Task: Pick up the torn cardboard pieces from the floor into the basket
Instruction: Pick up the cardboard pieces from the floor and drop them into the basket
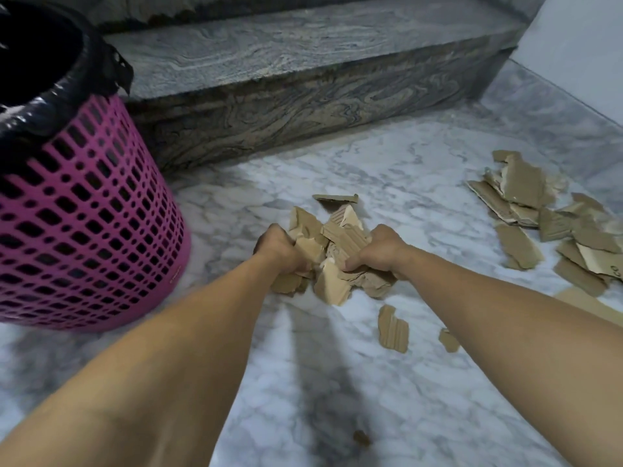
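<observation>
Both hands are curled tight round one bundle of torn cardboard at the middle of the view, the left hand gripping its nine o'clock side and the right hand its three o'clock side, with the lower scraps touching or just above the floor. The pieces look light and fairly stiff, with ragged edges and ribbed faces, so they should neither bend much nor weigh on the grip; the risk is small bits sliding out from the underside of a loose stack, so squeezing inward from both flanks and keeping a thumb over the top seems the sound hold. The pink basket, lined with a black bag, stands at nine to ten o'clock, near the left forearm, its mouth well above the bundle, so the load must rise over the rim. A stone step runs across twelve o'clock; the floor between is open. More scraps lie at three o'clock, and two stray bits at five o'clock
</observation>
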`<action>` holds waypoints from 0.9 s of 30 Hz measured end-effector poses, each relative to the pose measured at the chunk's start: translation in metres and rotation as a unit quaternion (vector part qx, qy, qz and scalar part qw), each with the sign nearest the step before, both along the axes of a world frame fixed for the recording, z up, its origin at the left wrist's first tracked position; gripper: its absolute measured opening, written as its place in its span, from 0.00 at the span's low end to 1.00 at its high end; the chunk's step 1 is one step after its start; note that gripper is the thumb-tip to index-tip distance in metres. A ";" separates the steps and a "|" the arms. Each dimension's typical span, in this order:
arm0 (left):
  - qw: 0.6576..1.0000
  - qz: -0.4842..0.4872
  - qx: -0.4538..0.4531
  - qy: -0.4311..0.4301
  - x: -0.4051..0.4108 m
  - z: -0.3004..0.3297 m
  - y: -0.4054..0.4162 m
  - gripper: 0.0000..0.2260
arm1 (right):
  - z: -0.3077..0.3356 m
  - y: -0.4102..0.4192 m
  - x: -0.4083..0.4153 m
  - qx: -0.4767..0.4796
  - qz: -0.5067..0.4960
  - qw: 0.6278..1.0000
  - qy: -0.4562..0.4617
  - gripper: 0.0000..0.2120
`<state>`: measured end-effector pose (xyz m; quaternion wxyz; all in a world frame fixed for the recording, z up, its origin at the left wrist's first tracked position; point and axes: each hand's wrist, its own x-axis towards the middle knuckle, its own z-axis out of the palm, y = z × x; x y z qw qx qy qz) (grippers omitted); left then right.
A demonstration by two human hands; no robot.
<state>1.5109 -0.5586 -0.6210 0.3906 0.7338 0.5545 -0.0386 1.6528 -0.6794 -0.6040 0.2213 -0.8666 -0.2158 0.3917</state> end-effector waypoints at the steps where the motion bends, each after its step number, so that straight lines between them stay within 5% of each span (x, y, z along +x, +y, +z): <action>1: 1.000 -0.003 -0.003 -0.009 -0.003 0.004 -0.001 0.32 | 0.003 -0.003 0.001 0.011 -0.009 1.000 0.011 0.35; 8: 0.997 -0.068 0.022 0.001 -0.026 0.067 0.004 0.27 | 0.063 -0.027 0.003 0.061 -0.014 0.997 0.044 0.27; 13: 0.994 -0.085 0.064 -0.025 -0.046 0.153 0.014 0.26 | 0.140 -0.024 -0.002 0.112 -0.016 0.994 0.002 0.37; 17: 0.991 -0.078 0.100 -0.051 -0.066 0.222 0.020 0.27 | 0.212 -0.010 -0.027 0.155 -0.003 0.988 0.000 0.27; 27: 0.979 0.102 0.088 -0.151 -0.189 0.351 0.072 0.24 | 0.338 0.082 -0.131 0.235 0.065 0.970 0.016 0.18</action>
